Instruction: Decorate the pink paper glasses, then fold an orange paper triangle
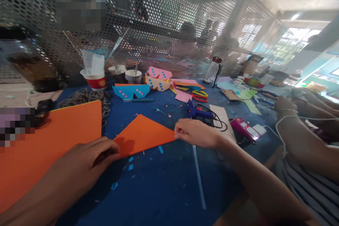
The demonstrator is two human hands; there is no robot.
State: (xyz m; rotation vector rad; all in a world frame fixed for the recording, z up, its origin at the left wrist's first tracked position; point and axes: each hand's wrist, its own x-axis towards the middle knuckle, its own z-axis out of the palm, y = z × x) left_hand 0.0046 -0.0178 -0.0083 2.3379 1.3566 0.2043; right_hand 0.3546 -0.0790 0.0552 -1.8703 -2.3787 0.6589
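Observation:
An orange sheet of paper [144,135], folded into a triangle, lies on the blue table with its peak pointing away from me. My left hand [99,155] is closed on its left corner, fingers curled over the edge. At the opposite corner, my right hand [194,132] pinches the tip between thumb and fingers. A large stack of orange paper [66,130] lies partly under my left forearm. Just beyond my right hand is a blue glue gun [198,110] with a black cord. A clear glue stick [199,178] lies below my right wrist.
Folded paper shapes in blue [131,91] and pink [159,73] stand at the back by a perforated metal screen. Scissors [200,95], a pen [138,100], paper cups [95,79] and a glass bottle [213,69] are near them. Another person's arm [302,134] rests at the right.

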